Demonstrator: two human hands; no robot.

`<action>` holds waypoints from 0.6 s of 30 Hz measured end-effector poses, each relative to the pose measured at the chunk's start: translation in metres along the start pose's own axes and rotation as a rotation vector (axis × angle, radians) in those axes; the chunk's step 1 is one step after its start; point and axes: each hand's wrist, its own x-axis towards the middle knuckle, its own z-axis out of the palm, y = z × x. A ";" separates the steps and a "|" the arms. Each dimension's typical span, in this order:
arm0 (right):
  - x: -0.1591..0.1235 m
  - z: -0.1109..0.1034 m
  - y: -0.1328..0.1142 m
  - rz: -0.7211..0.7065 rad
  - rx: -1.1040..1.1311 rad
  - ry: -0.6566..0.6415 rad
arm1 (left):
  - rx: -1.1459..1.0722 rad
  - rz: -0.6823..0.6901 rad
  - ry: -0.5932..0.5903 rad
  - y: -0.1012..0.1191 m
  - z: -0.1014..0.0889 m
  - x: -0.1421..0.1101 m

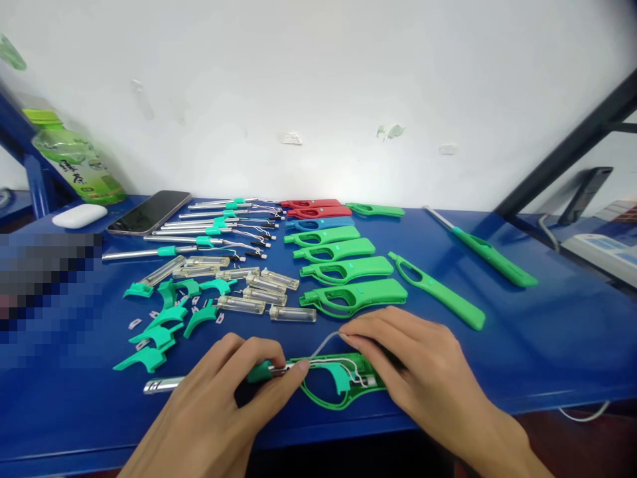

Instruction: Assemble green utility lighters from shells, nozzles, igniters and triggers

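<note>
An open green lighter shell (326,403) lies near the table's front edge. Inside it sit a teal trigger (342,379) and white wires (348,362). My left hand (233,385) closes around the metal nozzle tube (162,385) where it meets the shell, thumb and fingers pressed at the joint. From there a thin translucent hose (326,341) arcs up and to the right. The hose's far end is pinched between the thumb and fingertips of my right hand (413,358), which partly covers the shell's handle end. The hidden end of the hose cannot be made out.
Behind my hands lie clear fuel tanks (293,314), loose teal triggers (156,336), nozzle tubes with wires (169,251) and rows of green shells (353,297). A green cover half (442,292) and an assembled lighter (492,257) lie right; a phone (149,212) and bottle (79,166) left.
</note>
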 end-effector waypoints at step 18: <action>0.001 -0.012 0.000 -0.101 -0.021 -0.078 | -0.002 0.046 -0.044 -0.006 0.002 -0.003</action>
